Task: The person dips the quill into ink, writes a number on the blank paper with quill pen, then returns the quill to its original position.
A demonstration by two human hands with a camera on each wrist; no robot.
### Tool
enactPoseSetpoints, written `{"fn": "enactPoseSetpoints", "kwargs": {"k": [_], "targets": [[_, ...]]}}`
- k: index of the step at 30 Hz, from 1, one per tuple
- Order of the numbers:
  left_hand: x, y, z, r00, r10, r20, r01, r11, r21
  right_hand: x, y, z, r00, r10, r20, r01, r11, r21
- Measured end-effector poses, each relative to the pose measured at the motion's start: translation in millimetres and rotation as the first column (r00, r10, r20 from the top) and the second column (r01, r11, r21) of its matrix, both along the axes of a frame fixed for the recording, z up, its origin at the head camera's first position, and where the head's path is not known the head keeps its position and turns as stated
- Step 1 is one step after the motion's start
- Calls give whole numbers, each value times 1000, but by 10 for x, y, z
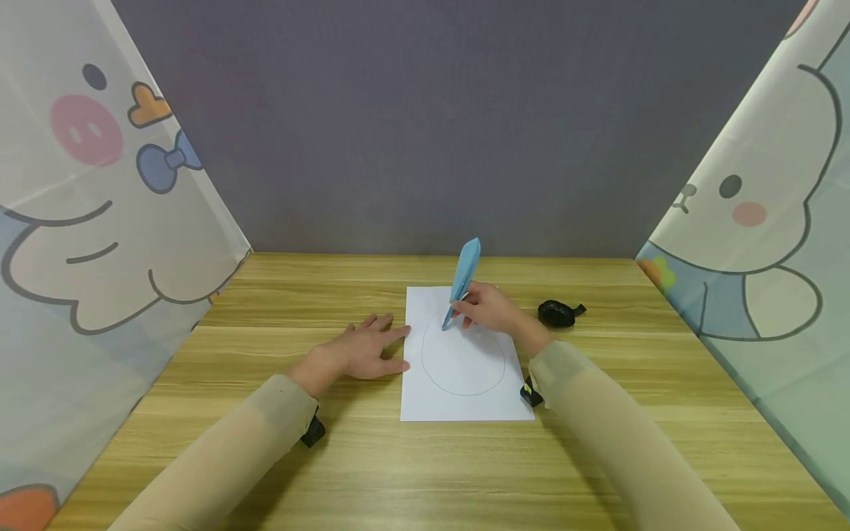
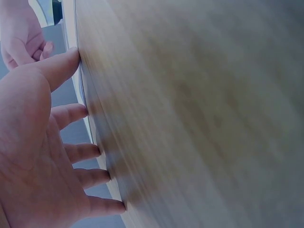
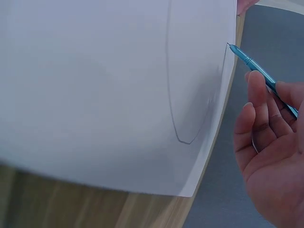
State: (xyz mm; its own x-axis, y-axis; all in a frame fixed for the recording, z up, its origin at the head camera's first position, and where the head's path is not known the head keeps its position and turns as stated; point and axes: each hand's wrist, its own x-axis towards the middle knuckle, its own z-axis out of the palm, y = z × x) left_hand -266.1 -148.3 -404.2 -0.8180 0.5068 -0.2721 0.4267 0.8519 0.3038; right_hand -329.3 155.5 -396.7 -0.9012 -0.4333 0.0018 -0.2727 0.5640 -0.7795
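Observation:
A sheet of white paper (image 1: 418, 402) lies on the wooden table. My right hand (image 1: 491, 306) pinches a blue pen (image 1: 466, 267) with a broad, feather-like top that leans up and away. Its tip meets the paper near the upper part of a large, thin, roundish outline (image 1: 463, 394). In the right wrist view the pen (image 3: 254, 65) runs between thumb and fingers, its tip at the end of the drawn line. My left hand (image 1: 361, 350) lies spread beside the sheet's left edge, thumb and index fingertip at that edge. The left wrist view shows its fingers (image 2: 97, 178) straight against the tabletop.
A small black object with a short strap (image 1: 556, 313) lies on the table (image 1: 465, 479) right of the paper. A grey panel (image 1: 425, 125) stands behind the table. Cartoon-printed cloths (image 1: 119, 243) hang along both sides.

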Motion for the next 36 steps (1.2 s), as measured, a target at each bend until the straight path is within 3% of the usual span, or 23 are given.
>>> {"fn": "enactPoseSetpoints", "kwargs": {"k": [36], "targets": [[-5,10,-13,1000,10,4,-10,1000,1,87,-240,-10,998,57,6,-57,998,9]]}}
